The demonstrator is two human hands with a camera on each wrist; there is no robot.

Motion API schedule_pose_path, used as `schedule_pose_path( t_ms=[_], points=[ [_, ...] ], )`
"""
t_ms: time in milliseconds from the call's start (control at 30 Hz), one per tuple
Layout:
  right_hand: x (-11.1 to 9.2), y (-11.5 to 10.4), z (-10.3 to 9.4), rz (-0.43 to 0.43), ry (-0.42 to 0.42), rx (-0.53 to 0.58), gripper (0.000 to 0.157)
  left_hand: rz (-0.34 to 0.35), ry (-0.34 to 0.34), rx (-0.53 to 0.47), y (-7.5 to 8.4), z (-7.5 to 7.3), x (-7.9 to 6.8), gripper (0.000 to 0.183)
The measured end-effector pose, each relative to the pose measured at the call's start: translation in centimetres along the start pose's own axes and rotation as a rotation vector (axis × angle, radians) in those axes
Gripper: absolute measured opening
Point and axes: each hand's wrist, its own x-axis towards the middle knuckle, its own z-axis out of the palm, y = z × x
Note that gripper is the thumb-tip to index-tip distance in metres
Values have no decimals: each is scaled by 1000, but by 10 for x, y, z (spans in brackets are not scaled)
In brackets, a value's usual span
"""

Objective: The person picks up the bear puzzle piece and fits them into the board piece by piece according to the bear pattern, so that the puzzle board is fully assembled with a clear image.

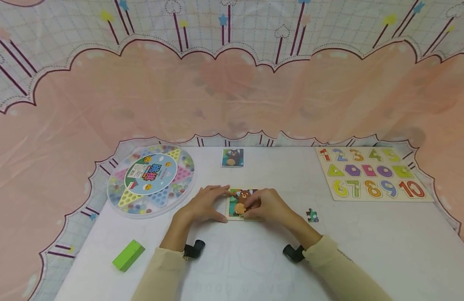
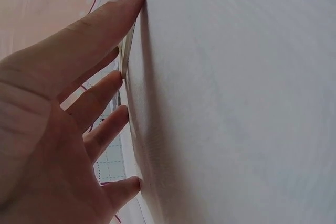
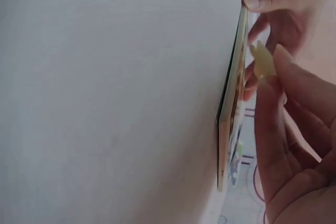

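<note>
A small jigsaw board (image 1: 235, 218) with a brown bear picture lies in the middle of the white table. My left hand (image 1: 203, 205) rests at its left side, fingers spread, with the thumb touching the near left corner and the index finger near the far one. Over the board's right part, my right hand (image 1: 269, 205) pinches a yellowish-edged jigsaw piece (image 3: 263, 61) between thumb and index finger. In the right wrist view the piece is tilted and appears just off the board's face. Right of that hand, a loose green jigsaw piece (image 1: 312, 215) lies on the table.
A bear picture card (image 1: 233, 158) lies beyond the board. On the left sit a round marble game board (image 1: 151, 173) and a green block (image 1: 128, 256). A wooden number-and-shape board (image 1: 380, 198) occupies the far right. Patterned cloth (image 1: 232, 100) hangs behind the table.
</note>
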Motion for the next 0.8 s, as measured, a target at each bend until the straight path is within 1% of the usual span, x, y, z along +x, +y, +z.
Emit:
schedule_pose_path(
  t_ms=[200, 333, 567, 800],
  points=[
    [3, -2, 3, -6, -11, -60, 15, -2, 2, -1, 1, 0, -1, 73],
    [3, -3, 4, 9, -14, -68, 15, 1, -1, 9, 1, 0, 0, 73],
    [5, -1, 6, 16, -3, -118, 17, 12, -5, 15, -1, 1, 1, 74],
    [6, -1, 6, 8, -6, -160, 19, 8, -5, 19, 0, 1, 1, 74]
  ],
)
